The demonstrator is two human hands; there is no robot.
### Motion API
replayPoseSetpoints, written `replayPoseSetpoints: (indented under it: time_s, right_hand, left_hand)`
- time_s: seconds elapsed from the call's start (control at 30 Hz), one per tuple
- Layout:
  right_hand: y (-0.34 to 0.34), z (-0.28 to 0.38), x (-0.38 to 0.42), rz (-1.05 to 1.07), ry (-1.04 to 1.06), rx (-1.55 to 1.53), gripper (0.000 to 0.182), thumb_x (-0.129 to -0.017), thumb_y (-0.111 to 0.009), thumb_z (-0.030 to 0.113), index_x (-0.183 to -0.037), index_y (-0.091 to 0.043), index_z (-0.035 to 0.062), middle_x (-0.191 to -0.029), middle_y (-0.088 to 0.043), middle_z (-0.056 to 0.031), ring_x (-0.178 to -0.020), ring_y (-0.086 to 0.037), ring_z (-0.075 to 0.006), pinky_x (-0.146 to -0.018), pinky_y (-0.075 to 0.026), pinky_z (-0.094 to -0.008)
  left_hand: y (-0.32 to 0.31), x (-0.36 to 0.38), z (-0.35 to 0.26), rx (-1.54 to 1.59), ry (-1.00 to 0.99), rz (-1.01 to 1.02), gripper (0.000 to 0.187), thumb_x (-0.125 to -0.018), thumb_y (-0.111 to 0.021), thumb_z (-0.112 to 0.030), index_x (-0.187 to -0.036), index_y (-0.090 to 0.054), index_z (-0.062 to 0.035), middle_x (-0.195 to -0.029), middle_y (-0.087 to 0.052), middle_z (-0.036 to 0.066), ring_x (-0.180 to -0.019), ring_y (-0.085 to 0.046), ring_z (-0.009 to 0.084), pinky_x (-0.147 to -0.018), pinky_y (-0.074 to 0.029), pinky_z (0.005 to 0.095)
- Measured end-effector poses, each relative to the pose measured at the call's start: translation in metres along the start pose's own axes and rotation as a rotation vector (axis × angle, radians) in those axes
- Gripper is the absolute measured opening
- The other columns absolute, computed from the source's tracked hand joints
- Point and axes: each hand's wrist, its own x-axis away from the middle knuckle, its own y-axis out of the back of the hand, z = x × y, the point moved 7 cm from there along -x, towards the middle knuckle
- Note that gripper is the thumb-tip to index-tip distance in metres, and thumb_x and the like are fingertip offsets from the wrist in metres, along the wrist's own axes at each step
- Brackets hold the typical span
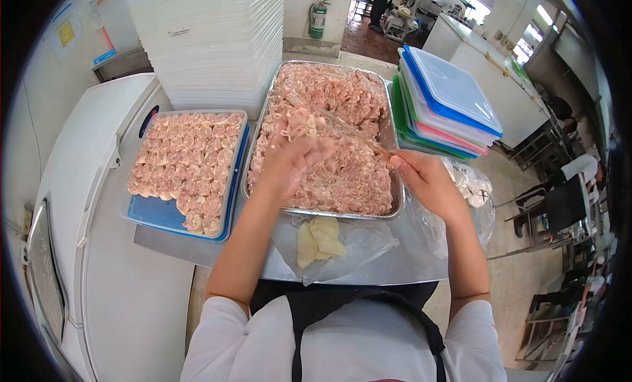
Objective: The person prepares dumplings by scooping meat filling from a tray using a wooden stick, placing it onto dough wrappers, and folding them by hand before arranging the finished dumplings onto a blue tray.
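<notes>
My left hand (pixel 296 159) is curled around a partly formed dumpling (pixel 301 124), its pale wrapper gathered about pink meat. In my right hand (pixel 424 178) is a thin, flat wooden-looking spatula (pixel 362 138), its far end close to the dumpling. Both hands are over a large metal tray (pixel 399 207) heaped with minced meat filling (pixel 336 184). Yellowish round wrappers (pixel 320 241) lie on a plastic sheet (pixel 368 242) at the table's near edge. Rows of shaped dumplings (pixel 187 152) fill most of a blue-bottomed tray (pixel 157 212) to the left.
Tall stacked white trays (pixel 210 46) rise behind the dumplings. Stacked colored lids (pixel 454 86) stand at the right, above a clear plastic bag (pixel 484 204). A white chest freezer (pixel 131 296) borders the left side. People are in the background.
</notes>
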Motion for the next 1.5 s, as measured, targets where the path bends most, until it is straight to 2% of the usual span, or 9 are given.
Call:
replayPoseSetpoints:
  time_s: [0.1, 0.17, 0.37, 0.5, 0.77, 0.9, 1.07, 1.3, 1.5]
  right_hand:
    - [-0.002, 0.005, 0.012, 0.174, -0.206, -0.092, 0.027, -0.098, -0.056, 0.023, -0.097, -0.063, -0.0031, -0.074, -0.060, -0.0176, -0.070, -0.059, -0.0323, -0.063, -0.045, -0.0378]
    - [0.001, 0.017, 0.017, 0.202, -0.168, -0.080, 0.026, -0.098, -0.057, 0.022, -0.098, -0.064, -0.0028, -0.076, -0.061, -0.0186, -0.070, -0.059, -0.0313, -0.064, -0.046, -0.0374]
    - [-0.021, 0.008, 0.024, 0.145, 0.096, -0.058, 0.022, -0.095, -0.062, 0.020, -0.102, -0.066, -0.0006, -0.084, -0.065, -0.0196, -0.071, -0.061, -0.0325, -0.067, -0.048, -0.0373]
    - [-0.014, -0.024, 0.016, 0.145, 0.111, 0.102, 0.022, -0.092, -0.064, 0.020, -0.106, -0.067, 0.0028, -0.089, -0.067, -0.0180, -0.077, -0.064, -0.0362, -0.068, -0.050, -0.0402]
    - [-0.028, -0.047, 0.028, -0.148, 0.191, 0.237, 0.019, -0.091, -0.063, 0.021, -0.104, -0.067, 0.0083, -0.083, -0.066, -0.0170, -0.076, -0.064, -0.0371, -0.066, -0.051, -0.0476]
    - [-0.009, -0.066, 0.030, 0.144, -0.090, 0.547, 0.024, -0.092, -0.062, 0.024, -0.109, -0.069, 0.0089, -0.086, -0.067, -0.0176, -0.081, -0.065, -0.0365, -0.067, -0.051, -0.0458]
    - [0.011, -0.011, 0.034, 0.080, -0.109, -0.155, 0.028, -0.094, -0.063, 0.023, -0.112, -0.067, 0.0029, -0.091, -0.068, -0.0205, -0.079, -0.065, -0.0348, -0.071, -0.050, -0.0370]
    - [0.002, 0.014, 0.020, 0.065, 0.044, 0.384, 0.024, -0.093, -0.063, 0.022, -0.111, -0.068, 0.0074, -0.084, -0.065, -0.0157, -0.075, -0.064, -0.0337, -0.069, -0.051, -0.0395]
    - [-0.009, -0.010, 0.002, 0.014, 0.199, 0.229, 0.025, -0.092, -0.063, 0.027, -0.110, -0.069, 0.0117, -0.081, -0.063, -0.0124, -0.072, -0.062, -0.0359, -0.068, -0.049, -0.0435]
  left_hand:
    - [-0.012, 0.008, -0.010, -0.657, -0.065, 0.179, 0.061, -0.081, -0.073, -0.008, -0.135, -0.044, -0.0036, -0.118, -0.057, 0.011, -0.111, -0.059, 0.0222, -0.103, -0.045, 0.0400]
    - [-0.033, 0.016, -0.022, -1.123, -0.509, 0.382, 0.062, -0.077, -0.076, -0.007, -0.133, -0.051, -0.0074, -0.123, -0.060, 0.006, -0.106, -0.061, 0.0218, -0.099, -0.046, 0.0374]
    - [-0.025, 0.014, -0.007, -1.171, -0.030, 0.531, 0.030, -0.073, -0.080, -0.017, -0.098, -0.071, -0.0036, -0.097, -0.070, 0.009, -0.090, -0.066, 0.0211, -0.083, -0.051, 0.0344]
    - [-0.021, 0.010, 0.000, -1.408, -0.157, 0.532, 0.033, -0.072, -0.081, -0.022, -0.097, -0.070, -0.0022, -0.086, -0.071, 0.010, -0.084, -0.067, 0.0197, -0.077, -0.051, 0.0340]
    - [0.009, -0.008, 0.016, -1.497, 0.223, 0.292, 0.046, -0.081, -0.077, -0.022, -0.121, -0.064, -0.0038, -0.093, -0.069, 0.006, -0.086, -0.062, 0.0103, -0.077, -0.050, 0.0260]
    - [-0.014, 0.011, -0.014, -1.527, -0.001, 0.331, 0.050, -0.079, -0.078, -0.021, -0.123, -0.060, -0.0042, -0.101, -0.065, 0.006, -0.092, -0.060, 0.0114, -0.083, -0.049, 0.0277]
    - [-0.031, 0.017, -0.019, -1.388, -0.233, 0.429, 0.044, -0.073, -0.083, -0.022, -0.110, -0.062, -0.0075, -0.101, -0.064, 0.007, -0.094, -0.060, 0.0151, -0.087, -0.048, 0.0331]
    - [-0.012, 0.008, 0.001, -1.446, -0.045, 0.505, 0.037, -0.072, -0.084, -0.025, -0.096, -0.064, -0.0047, -0.096, -0.066, 0.005, -0.093, -0.061, 0.0152, -0.085, -0.048, 0.0320]
    - [-0.010, 0.006, -0.011, -1.415, 0.117, 0.374, 0.047, -0.071, -0.083, -0.032, -0.102, -0.062, -0.0030, -0.099, -0.067, 0.010, -0.096, -0.064, 0.0211, -0.088, -0.047, 0.0343]
